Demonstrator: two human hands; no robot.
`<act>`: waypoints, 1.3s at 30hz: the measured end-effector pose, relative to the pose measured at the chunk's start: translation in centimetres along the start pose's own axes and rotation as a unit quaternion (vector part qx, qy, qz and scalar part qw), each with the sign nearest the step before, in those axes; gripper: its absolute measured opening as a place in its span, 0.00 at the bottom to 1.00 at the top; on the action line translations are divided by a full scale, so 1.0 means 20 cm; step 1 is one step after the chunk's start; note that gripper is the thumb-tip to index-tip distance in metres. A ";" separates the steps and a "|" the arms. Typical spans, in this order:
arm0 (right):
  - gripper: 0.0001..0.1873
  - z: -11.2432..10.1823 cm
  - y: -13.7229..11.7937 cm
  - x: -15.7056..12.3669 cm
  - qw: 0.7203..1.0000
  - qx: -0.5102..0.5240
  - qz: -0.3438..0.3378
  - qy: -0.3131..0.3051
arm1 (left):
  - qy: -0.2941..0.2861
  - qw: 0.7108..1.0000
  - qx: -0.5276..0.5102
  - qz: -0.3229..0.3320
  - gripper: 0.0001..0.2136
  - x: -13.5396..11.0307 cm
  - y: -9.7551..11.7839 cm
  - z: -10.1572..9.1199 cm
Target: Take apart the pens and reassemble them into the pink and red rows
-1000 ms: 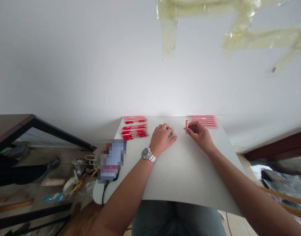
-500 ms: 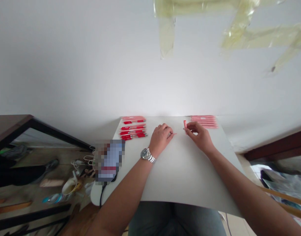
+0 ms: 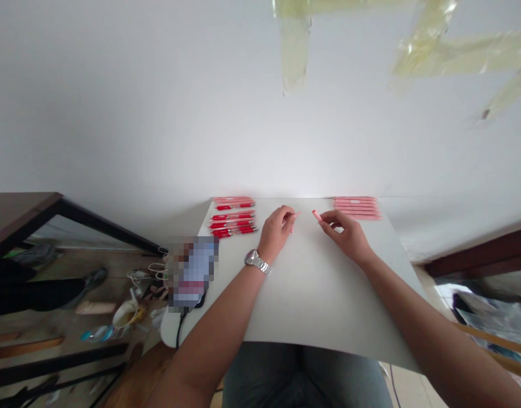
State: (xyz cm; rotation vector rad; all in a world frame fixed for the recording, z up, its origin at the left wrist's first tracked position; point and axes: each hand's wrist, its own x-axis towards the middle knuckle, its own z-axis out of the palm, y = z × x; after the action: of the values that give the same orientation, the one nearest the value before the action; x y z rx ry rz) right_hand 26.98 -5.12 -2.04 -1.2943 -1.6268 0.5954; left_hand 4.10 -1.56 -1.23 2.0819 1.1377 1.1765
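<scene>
My left hand [image 3: 278, 229] is closed in a pinch on a slim pink pen [image 3: 291, 229], its thin tip poking out past the fingers and most of it hidden by them. Facing it across a small gap, my right hand [image 3: 344, 231] pinches a short pink tube [image 3: 316, 215] with a darker end; it looks like a pen cap. Both hands are over the far half of the white table [image 3: 315, 294]. Left of them lie several red click pens [image 3: 233, 216] in rows, with pink pens [image 3: 232, 200] behind. More pink pens [image 3: 357, 208] lie side by side at the far right.
A phone [image 3: 194, 272], blurred out, is at the table's left edge with a black cable [image 3: 178, 328]. The white wall [image 3: 243, 113] rises directly behind the table. A dark-framed table [image 3: 26, 207] stands left, and a cup [image 3: 125, 315] is on the floor.
My left hand has turned, so the pink pen's tip now points further up. The pink tube in my right hand has tilted from upright towards the left. The view has shifted slightly.
</scene>
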 end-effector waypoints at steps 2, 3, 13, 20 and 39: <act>0.13 0.00 0.00 0.00 1.000 -0.008 -0.007 -0.005 | 0.016 0.999 -0.047 -0.010 0.06 0.00 -0.02 0.00; 0.13 0.00 0.01 0.00 1.000 -0.012 -0.011 -0.006 | 0.025 0.997 -0.066 -0.014 0.06 0.01 -0.03 0.01; 0.12 0.00 0.04 0.00 0.998 -0.053 -0.026 -0.028 | 0.047 0.988 -0.140 -0.037 0.05 0.02 -0.10 0.03; 0.10 0.00 0.05 0.00 0.997 -0.070 -0.026 -0.036 | 0.038 0.983 -0.175 -0.035 0.04 0.02 -0.07 0.03; 0.11 -0.01 0.04 0.00 0.996 -0.072 -0.031 -0.037 | -0.010 0.988 -0.151 -0.018 0.09 0.01 -0.05 0.02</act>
State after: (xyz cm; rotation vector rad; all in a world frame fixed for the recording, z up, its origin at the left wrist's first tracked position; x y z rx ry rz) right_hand 27.54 -4.86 -2.69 -1.3350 -1.7918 0.5015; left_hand 4.18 -0.87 -2.09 1.8318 0.9195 1.2247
